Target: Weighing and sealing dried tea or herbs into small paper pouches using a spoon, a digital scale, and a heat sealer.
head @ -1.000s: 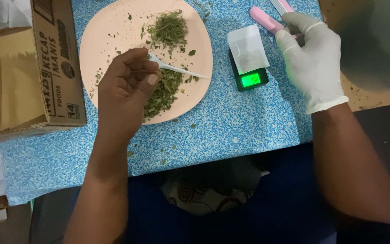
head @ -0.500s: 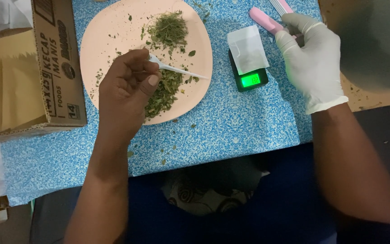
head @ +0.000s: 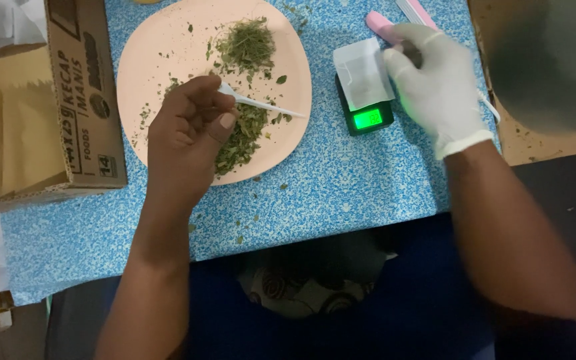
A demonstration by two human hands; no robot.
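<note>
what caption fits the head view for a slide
Bare left hand holds a white pointed tool over dried green herbs on a pink plate; gloved right hand beside a small scale.

I see a thin white paper cone (head: pixel 261 104) lying level over green herb (head: pixel 240 137) on the pink plate (head: pixel 148 60), tip pointing right

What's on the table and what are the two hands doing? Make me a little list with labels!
Left hand: bare left hand pinches a thin white pointed tool over the plate
Plate: round peach plate with dried green crumbled leaves
Right hand: white-gloved right hand rests by a pink stick
Scale: small black scale with a glowing green screen, a white paper square on top
Table: blue speckled table top
Left side: brown cardboard box
</note>
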